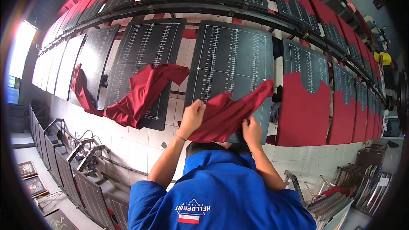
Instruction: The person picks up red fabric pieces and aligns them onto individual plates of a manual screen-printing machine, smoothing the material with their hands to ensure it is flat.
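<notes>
A dark red cut fabric piece [223,117] lies bunched and slanting over the near half of a black board [251,55] marked with white scales and lines. Closed on the cloth's left side is my left hand [194,117]. My right hand [252,131] pinches its lower right edge, close to the board's near end. One corner of the fabric stretches up to the right across the board. Part of the cloth between my hands is folded over itself, so its full outline is hidden.
Left of me, another crumpled red piece [142,91] drapes across a second marked board [145,38]. On the right, a red panel [303,110] lies flat on its board. A dark rail [238,6] runs behind. Metal frames [328,208] stand at lower right. A person in yellow [384,58] is far right.
</notes>
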`<state>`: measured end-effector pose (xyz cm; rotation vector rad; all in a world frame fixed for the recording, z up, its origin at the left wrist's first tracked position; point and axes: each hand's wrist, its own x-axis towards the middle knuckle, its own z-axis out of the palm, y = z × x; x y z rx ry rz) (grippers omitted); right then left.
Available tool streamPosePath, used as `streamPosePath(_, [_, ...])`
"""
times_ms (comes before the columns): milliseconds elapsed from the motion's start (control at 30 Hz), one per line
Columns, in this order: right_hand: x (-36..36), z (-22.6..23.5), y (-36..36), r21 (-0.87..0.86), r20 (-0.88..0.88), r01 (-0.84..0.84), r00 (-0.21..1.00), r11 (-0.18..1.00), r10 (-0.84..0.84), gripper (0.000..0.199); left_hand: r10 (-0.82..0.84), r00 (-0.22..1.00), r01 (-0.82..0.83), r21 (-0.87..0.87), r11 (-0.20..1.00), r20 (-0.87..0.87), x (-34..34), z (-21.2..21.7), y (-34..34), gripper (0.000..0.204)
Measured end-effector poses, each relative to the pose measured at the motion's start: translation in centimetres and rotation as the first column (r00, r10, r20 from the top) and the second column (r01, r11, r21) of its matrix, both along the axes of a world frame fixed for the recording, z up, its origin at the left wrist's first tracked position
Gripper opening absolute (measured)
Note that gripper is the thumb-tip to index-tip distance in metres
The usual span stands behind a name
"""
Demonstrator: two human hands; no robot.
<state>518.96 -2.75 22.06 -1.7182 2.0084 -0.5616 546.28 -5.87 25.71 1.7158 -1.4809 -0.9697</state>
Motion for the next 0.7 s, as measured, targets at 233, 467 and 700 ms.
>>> streamPosePath(233, [-3.8,10.2,-3.0,0.009,0.961,0.081,0.276,0.997,-0.031,0.019,-0.072,0.925,0.067,-0.025,0.997,-0.372,5.5,12.3,-7.3,0.021])
streamPosePath(467, [1.5,14.1,-10.0,-0.370,0.589,0.285,0.808,0.885,-0.014,0.019,-0.256,0.879,0.004,-0.531,0.847,-0.402,0.5,18.8,-17.1,0.034])
streamPosePath(700, [4.0,3.8,-2.3,-0.009,0.186,0.050,0.981,0.999,-0.048,0.033,0.300,0.567,-0.231,-0.201,0.952,0.768,9.8,2.3,-7.1,0.056])
